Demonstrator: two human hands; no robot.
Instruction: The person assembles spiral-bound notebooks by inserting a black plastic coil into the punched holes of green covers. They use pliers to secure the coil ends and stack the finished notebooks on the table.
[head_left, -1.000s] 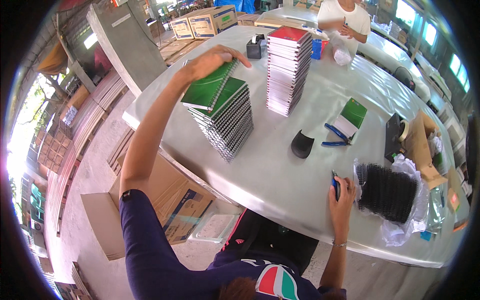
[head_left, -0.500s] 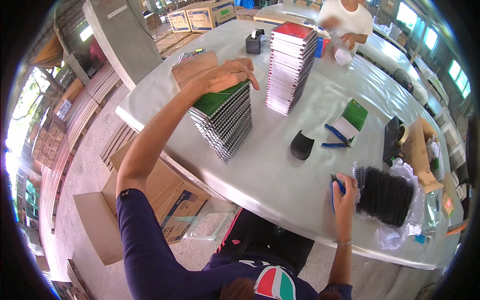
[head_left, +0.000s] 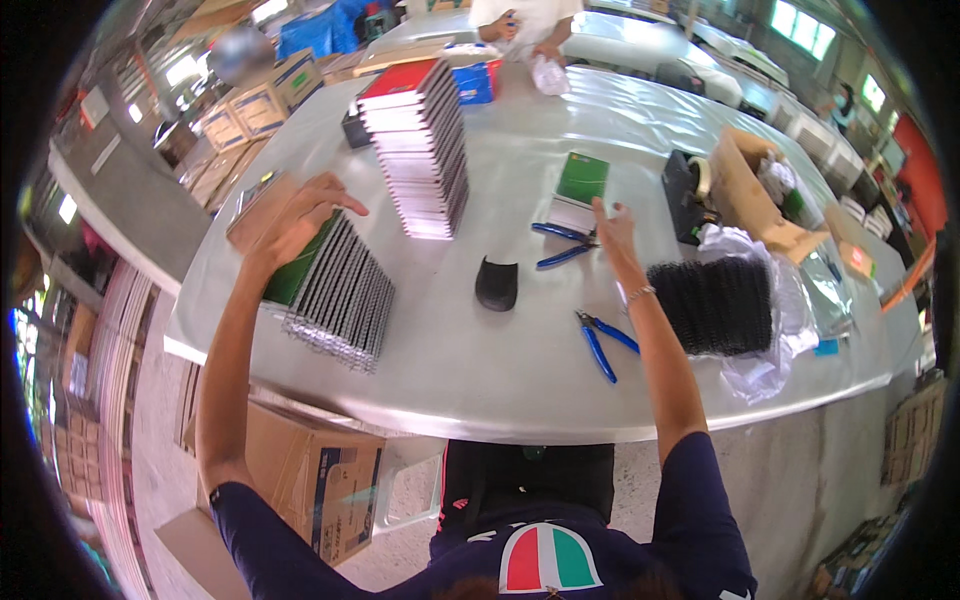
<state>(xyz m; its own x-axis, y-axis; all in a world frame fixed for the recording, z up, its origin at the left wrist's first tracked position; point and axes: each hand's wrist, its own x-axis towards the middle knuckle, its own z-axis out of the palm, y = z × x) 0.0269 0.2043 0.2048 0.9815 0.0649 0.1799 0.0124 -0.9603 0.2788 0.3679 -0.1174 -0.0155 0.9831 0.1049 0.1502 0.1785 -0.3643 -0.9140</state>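
My left hand rests with outstretched fingers on top of a stack of green-covered spiral notebooks, their wire coils facing me. Near the middle right of the table, my right hand is at the near right corner of a small pile of green notebooks, thumb and fingers apart. Blue-handled cutters lie against that pile, beside the right fingers. A second pair of blue cutters lies open on the table, left of my right forearm.
A tall stack of red-covered notebooks stands centre left. A curved black piece lies mid-table. Black coils on white wrapping, a tape dispenser and a cardboard box occupy the right. A co-worker stands across the table.
My right hand has let go of one pair of cutters, now on the table, and moved forward to the small green pile. My left hand stays on its stack; the view has turned right.
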